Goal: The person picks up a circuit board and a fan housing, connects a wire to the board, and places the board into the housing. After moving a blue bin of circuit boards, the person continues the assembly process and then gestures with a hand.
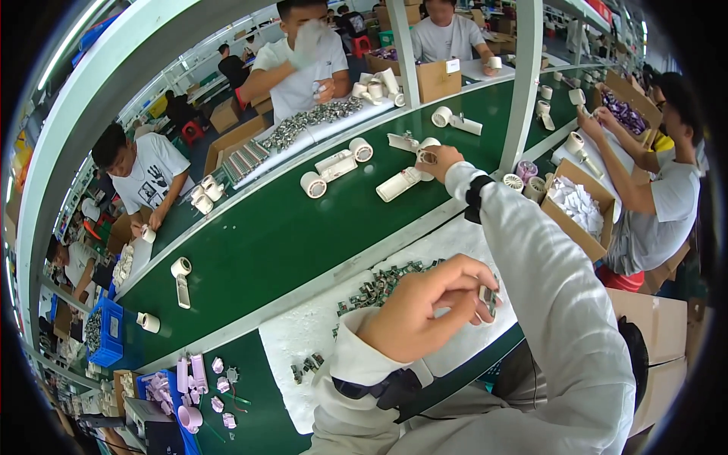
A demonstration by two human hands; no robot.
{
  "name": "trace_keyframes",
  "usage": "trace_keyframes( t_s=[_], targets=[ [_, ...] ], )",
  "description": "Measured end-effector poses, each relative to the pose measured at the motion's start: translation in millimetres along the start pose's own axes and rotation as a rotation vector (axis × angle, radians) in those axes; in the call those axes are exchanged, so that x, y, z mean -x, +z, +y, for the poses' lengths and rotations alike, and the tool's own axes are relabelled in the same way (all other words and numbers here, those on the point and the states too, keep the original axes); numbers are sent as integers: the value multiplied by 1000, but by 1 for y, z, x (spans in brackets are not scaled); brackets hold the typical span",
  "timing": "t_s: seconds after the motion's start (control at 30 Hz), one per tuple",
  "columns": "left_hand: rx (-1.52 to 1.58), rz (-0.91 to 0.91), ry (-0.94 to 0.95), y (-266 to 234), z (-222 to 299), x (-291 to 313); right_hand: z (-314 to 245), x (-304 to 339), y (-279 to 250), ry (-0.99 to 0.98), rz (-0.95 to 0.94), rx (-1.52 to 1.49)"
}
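Observation:
My left hand (425,303) hovers over a white foam sheet (303,334) and pinches a small grey metal part (487,299) between its fingertips. Beside it lies a row of several similar small metal parts (383,282) on the foam. My right hand (437,161) reaches far out over the green conveyor belt (258,235) and closes on a white cylindrical plastic piece (427,155). A white plastic housing (400,184) lies on the belt just left of that hand.
More white housings (331,168) and rolls (181,267) ride the belt. People sit along the far side and at the right, next to a cardboard box (580,205). White posts (523,83) rise from the bench. Pink parts (189,379) lie lower left.

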State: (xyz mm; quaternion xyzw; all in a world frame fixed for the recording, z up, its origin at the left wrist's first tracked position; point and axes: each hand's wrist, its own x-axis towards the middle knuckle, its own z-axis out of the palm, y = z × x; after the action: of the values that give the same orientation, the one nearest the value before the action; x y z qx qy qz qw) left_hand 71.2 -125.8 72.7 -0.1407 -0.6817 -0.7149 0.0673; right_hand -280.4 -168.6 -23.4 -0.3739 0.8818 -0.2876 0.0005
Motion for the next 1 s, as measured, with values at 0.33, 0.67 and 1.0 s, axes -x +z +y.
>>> trace_keyframes(
  t_s=[0.33,0.67,1.0],
  targets=[
    [101,175,-70,6,-16,-7,12,154,-123,-420,-568,-303],
    [-100,308,-108,4,-21,-29,-5,248,-138,-768,-164,136],
    [-285,206,-191,24,-43,-27,17,270,-114,-660,-677,38]
  ],
)
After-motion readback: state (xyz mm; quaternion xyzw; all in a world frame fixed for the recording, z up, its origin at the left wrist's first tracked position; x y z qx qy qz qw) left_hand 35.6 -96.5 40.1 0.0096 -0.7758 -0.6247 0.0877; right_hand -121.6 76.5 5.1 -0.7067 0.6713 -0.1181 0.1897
